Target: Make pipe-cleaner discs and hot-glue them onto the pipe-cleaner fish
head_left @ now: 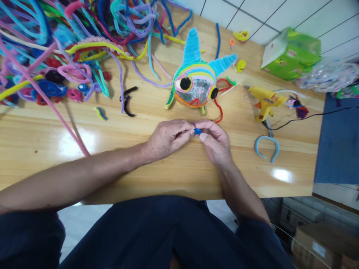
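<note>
My left hand (165, 139) and my right hand (214, 140) meet above the wooden table (179, 175), fingertips pinched together on a small blue pipe-cleaner piece (198, 131). Both hands are closed around it. Just beyond them stands a round craft creature (195, 87) wrapped in coloured pipe cleaners, with two light-blue ears, black pom-pom eyes and a red pipe cleaner trailing from its right side.
A big tangle of coloured pipe cleaners (70, 41) fills the far left. A yellow glue gun (265, 102) with a black cord lies to the right, a light-blue curved band (267, 146) near it. A green box (291, 54) sits at the far right corner.
</note>
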Demonstrator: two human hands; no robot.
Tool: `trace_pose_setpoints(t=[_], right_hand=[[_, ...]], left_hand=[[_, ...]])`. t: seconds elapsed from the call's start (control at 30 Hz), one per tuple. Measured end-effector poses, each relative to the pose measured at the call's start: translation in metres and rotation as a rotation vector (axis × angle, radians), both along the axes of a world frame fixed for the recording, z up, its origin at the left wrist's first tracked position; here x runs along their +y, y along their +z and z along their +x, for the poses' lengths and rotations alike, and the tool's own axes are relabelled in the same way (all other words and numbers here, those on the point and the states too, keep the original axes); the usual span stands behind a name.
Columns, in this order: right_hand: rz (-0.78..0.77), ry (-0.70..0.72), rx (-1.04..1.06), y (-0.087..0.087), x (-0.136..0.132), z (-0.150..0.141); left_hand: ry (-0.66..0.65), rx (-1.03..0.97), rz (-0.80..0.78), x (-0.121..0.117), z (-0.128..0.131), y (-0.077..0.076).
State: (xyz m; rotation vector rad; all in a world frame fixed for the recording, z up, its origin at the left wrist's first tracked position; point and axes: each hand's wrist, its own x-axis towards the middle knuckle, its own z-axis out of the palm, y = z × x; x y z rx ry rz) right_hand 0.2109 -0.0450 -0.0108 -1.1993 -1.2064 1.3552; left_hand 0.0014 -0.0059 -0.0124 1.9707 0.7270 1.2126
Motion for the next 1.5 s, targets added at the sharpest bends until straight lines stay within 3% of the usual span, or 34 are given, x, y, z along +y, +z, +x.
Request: trace_pose_setpoints(t=[0.6, 1.5], right_hand=[[0.060, -0.058, -0.083, -0.0050, -0.0017, -0.0047], [0.142, -0.105, -0.123, 0.0005, -0.0039, -0.0100]], left_hand=[[-0.006, 0.039, 0.077, -0.0017, 0.0005, -0.0021], [0.001, 0.027, 0.113, -0.0009, 0.0016, -0.0013]])
